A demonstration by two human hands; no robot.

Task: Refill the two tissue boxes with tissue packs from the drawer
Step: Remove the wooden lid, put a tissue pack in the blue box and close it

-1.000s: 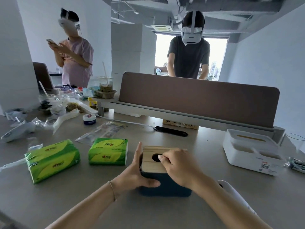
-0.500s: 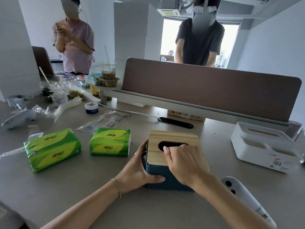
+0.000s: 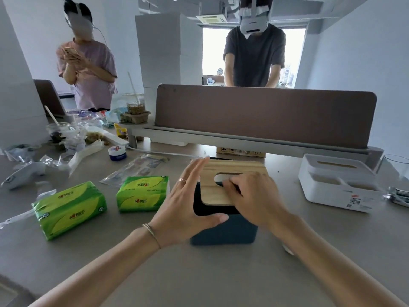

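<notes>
A: We note the right hand [image 3: 254,198] pinching the wooden lid [image 3: 234,171] at its slot, lid tilted clear of the dark blue tissue box [image 3: 223,231]; we judge it is opening for a refill.

B: Agreed; the left hand [image 3: 188,207] braces the box's side, fingers straight and together, thumb along the front; two green tissue packs [image 3: 141,193] wait just left on the desk [image 3: 309,262]; the white tissue box [image 3: 338,189] sits well right.

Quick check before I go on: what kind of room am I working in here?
Probably a shared office. A brown desk divider splits the grey worktable into facing seats, another person works across it, and drink cups and snack wrappers clutter the left end.
</notes>
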